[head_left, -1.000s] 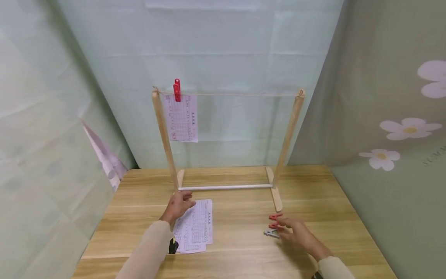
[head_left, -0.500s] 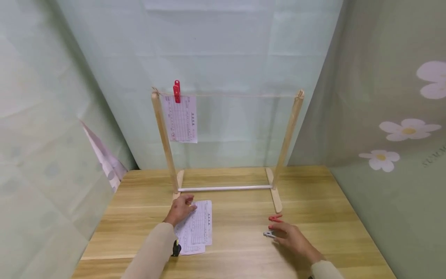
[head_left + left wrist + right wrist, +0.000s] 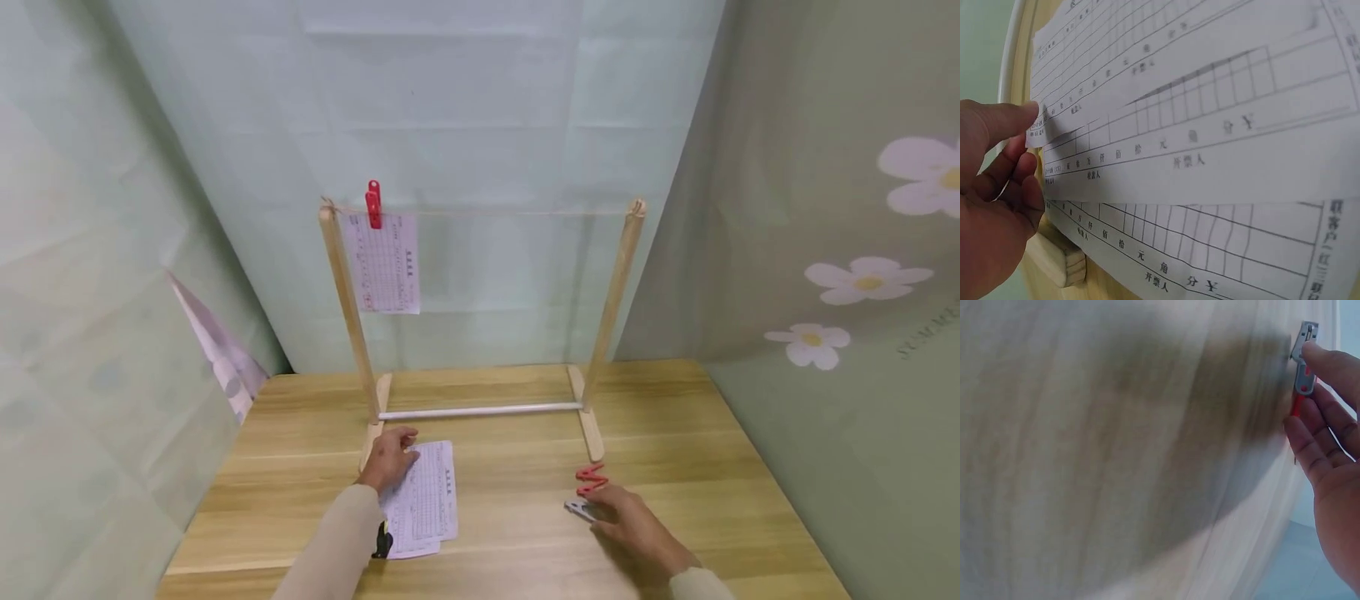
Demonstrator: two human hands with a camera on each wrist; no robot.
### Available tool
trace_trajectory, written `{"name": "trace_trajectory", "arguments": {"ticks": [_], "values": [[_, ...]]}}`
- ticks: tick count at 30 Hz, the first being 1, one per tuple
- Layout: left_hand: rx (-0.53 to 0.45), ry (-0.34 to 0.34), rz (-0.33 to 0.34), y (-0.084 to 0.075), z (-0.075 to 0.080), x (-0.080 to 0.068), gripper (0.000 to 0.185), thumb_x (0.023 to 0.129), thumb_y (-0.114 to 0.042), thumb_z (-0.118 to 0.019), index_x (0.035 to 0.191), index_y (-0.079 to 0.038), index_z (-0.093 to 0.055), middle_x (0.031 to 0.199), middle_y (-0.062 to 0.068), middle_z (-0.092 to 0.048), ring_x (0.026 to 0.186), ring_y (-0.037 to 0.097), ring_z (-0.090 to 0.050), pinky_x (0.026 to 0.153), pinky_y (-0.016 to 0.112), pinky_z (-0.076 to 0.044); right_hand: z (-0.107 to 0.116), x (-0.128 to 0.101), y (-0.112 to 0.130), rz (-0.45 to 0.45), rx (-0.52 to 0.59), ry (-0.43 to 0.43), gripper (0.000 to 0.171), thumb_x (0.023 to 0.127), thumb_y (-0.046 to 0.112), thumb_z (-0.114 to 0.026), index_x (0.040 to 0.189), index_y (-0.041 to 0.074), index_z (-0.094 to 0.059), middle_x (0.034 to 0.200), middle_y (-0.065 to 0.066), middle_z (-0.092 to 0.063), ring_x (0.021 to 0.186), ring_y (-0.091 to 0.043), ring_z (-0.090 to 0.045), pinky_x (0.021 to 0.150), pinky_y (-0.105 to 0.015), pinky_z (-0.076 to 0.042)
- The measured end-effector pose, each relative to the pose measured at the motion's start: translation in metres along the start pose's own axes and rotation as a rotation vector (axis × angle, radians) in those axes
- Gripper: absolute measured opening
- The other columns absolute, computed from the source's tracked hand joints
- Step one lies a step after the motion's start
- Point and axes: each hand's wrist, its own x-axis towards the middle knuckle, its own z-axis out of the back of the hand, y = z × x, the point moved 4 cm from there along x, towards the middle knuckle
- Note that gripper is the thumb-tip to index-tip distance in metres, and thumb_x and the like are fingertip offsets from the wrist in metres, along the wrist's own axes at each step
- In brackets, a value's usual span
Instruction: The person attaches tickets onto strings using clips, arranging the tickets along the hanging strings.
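Observation:
Printed receipts (image 3: 431,492) lie overlapping on the wooden table, left of centre. At their upper left edge my left hand (image 3: 387,458) pinches the corner of the top receipt (image 3: 1104,62), thumb above and curled fingers below, as the left wrist view shows. My right hand (image 3: 630,521) is at the right, with thumb and fingers on a grey clothespin (image 3: 1304,378). Just beyond it lie two red clothespins (image 3: 591,472), one partly behind the fingers. Another receipt (image 3: 386,267) hangs from a string, held by a red clothespin (image 3: 373,207).
A wooden frame (image 3: 615,304) stands at the back of the table, with the string (image 3: 495,213) tied between its posts and a white rod (image 3: 480,411) low down. Its feet (image 3: 591,433) reach towards the hands. Pale cloth walls (image 3: 487,142) enclose the table on three sides.
My right hand has closed in on the grey clothespin, which has turned slightly between thumb and fingers. The left hand stays at the receipts' upper edge. The head view has shifted a little.

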Motion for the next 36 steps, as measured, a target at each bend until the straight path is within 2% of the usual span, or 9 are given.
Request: {"name": "trace_trajectory", "arguments": {"ticks": [4,10,17,20,24,28,32,36], "values": [[0.008,-0.01,-0.02,0.0,0.002,0.001,0.03,0.082,0.013,-0.069,0.111,0.009,-0.066,0.091,0.013,-0.065,0.088,0.026,-0.061,0.083,0.046,-0.051,-0.002,-0.002,-0.002,-0.032,-0.016,0.015,0.037,0.078,0.011,-0.083,0.111,0.001,-0.071,0.106,-0.01,-0.07,0.096,-0.027,-0.065,0.085,-0.043,-0.054],[-0.021,0.004,0.017,0.002,0.001,0.002,0.027,0.084,0.013,-0.068,0.111,0.007,-0.068,0.085,0.008,-0.064,0.081,0.019,-0.059,0.077,0.04,-0.051,-0.002,-0.002,0.0,-0.042,-0.016,0.006,0.035,0.079,0.008,-0.082,0.112,0.0,-0.071,0.107,-0.009,-0.07,0.098,-0.028,-0.066,0.087,-0.045,-0.054],[-0.092,0.013,0.046,0.001,0.005,0.004,0.026,0.083,0.011,-0.07,0.108,0.008,-0.069,0.082,0.01,-0.066,0.078,0.016,-0.06,0.074,0.032,-0.051,-0.004,0.0,0.004,-0.045,0.04,-0.024,0.041,0.08,0.005,-0.081,0.119,0.003,-0.069,0.113,-0.007,-0.069,0.102,-0.026,-0.065,0.091,-0.045,-0.053],[-0.137,0.009,0.058,0.0,0.008,0.005,0.027,0.082,0.012,-0.072,0.108,0.01,-0.069,0.081,0.012,-0.068,0.076,0.016,-0.063,0.071,0.027,-0.051,-0.004,0.001,0.007,-0.023,0.055,-0.045,0.043,0.077,0.001,-0.082,0.118,0.003,-0.068,0.114,-0.009,-0.07,0.103,-0.028,-0.066,0.091,-0.045,-0.053],[-0.241,-0.006,0.056,-0.004,0.011,0.006,0.031,0.08,0.014,-0.074,0.11,0.014,-0.067,0.081,0.013,-0.07,0.077,0.019,-0.068,0.067,0.023,-0.053,-0.003,0.004,0.008,-0.049,0.108,-0.034,0.042,0.078,0.0,-0.08,0.118,0.0,-0.068,0.112,-0.01,-0.071,0.1,-0.025,-0.067,0.089,-0.039,-0.055],[-0.343,0.01,0.054,-0.012,0.011,0.005,0.033,0.08,0.014,-0.075,0.112,0.015,-0.066,0.085,0.013,-0.072,0.081,0.023,-0.071,0.069,0.024,-0.055,0.001,0.01,0.008,-0.063,0.209,0.003,0.043,0.082,-0.004,-0.076,0.123,-0.009,-0.063,0.109,-0.015,-0.071,0.098,-0.025,-0.069,0.087,-0.035,-0.056],[-0.403,0.043,-0.008,-0.025,0.012,0.005,0.033,0.08,0.013,-0.075,0.112,0.017,-0.065,0.087,0.015,-0.072,0.081,0.023,-0.072,0.071,0.024,-0.056,0.009,0.019,0.01,-0.013,0.271,0.029,0.044,0.083,-0.012,-0.069,0.125,-0.016,-0.057,0.111,-0.023,-0.068,0.098,-0.032,-0.069,0.084,-0.035,-0.057],[-0.431,0.07,-0.091,-0.037,0.014,0.006,0.028,0.08,0.011,-0.076,0.106,0.015,-0.066,0.086,0.018,-0.073,0.079,0.02,-0.072,0.07,0.023,-0.056,0.017,0.028,0.014,0.023,0.268,0.036,0.045,0.084,-0.014,-0.066,0.128,-0.018,-0.053,0.112,-0.024,-0.067,0.096,-0.028,-0.069,0.08,-0.033,-0.058]]}}
